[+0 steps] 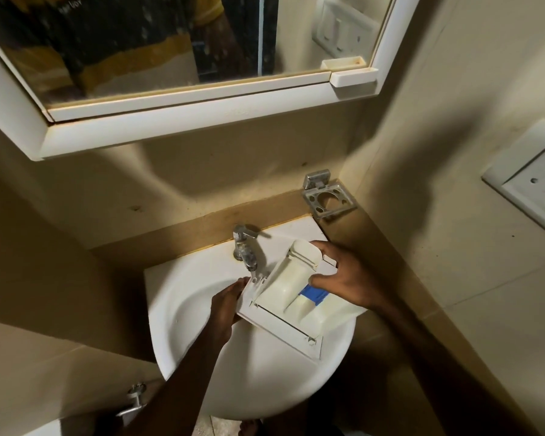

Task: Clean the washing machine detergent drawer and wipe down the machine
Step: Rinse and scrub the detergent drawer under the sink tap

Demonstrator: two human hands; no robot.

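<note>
**Drawer at the basin, rinse step, tap looks off**

Detergent drawer is out of the machine and held over the white wash basin, tilted, front panel toward the camera, back end up near the tap. Cream body, blue insert in one compartment.

Left hand grasps the drawer's left edge, fingers curled under it, thumb side on top. Right hand grasps the far right end, fingers wrapped over the top of the siphon cap area, thumb on the near side. Both hands loaded, neither free.

No water stream visible from the spout; can't tell for sure, picture is soft there. No brush or cloth in view.

Step, my read: rinse/scrub of the drawer, early. The washing machine is not in view, so wipe-down hasn't been reached.

Next move needs:
- one hand off to work the tap lever, so the other has to carry the full drawer
- compartments angled under the spout; drawer is wide compared with the bowl, expect splash over the rim
- blue insert probably lifts out, clean under it

Nearby: mirror cabinet above, metal toothbrush holder on the wall at right, wall socket further right. Keep spray off the socket.
</note>
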